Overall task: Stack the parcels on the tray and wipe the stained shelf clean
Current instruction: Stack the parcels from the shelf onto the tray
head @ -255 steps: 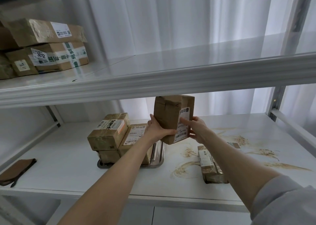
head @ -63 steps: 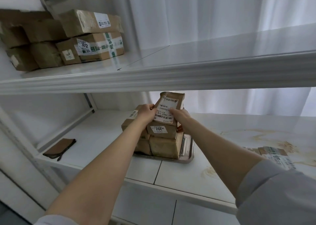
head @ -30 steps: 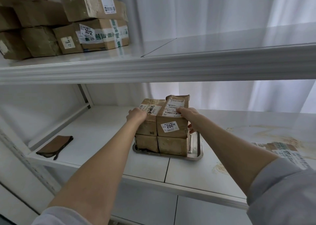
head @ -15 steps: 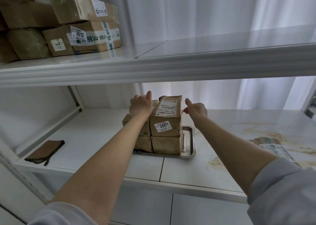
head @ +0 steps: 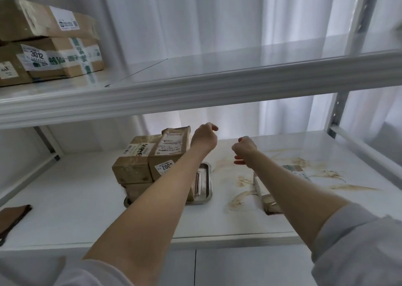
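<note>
A white upper shelf (head: 195, 83) runs across the view, with taped cardboard boxes (head: 50, 46) piled at its left end and a pale curtain (head: 195, 20) behind. A brown cloth (head: 13, 216) lies at the far left edge of the lower shelf (head: 76, 198), well apart from everything else.

The left forearm crosses in front of the metal tray (head: 205, 183), hiding its middle and most of the bottom layer of the stacked parcels (head: 152, 157). The right forearm lies over a lone parcel (head: 268, 201), so only its near end and a strip of label beyond the arm show.

The stack stands on the left part of the tray. The parcels are brown paper-wrapped blocks with white shipping labels, two side by side on top, and one bears a white number sticker on its front. The lone parcel lies flat on the shelf just right of the tray, among tan smears (head: 239, 198) that spread over the right half of the shelf.

The left hand (head: 204, 138) hangs just beside the top right of the stack, fingers loosely curled, holding nothing. The right hand (head: 243, 149) hovers above the smears, also loosely curled and holding nothing.
</note>
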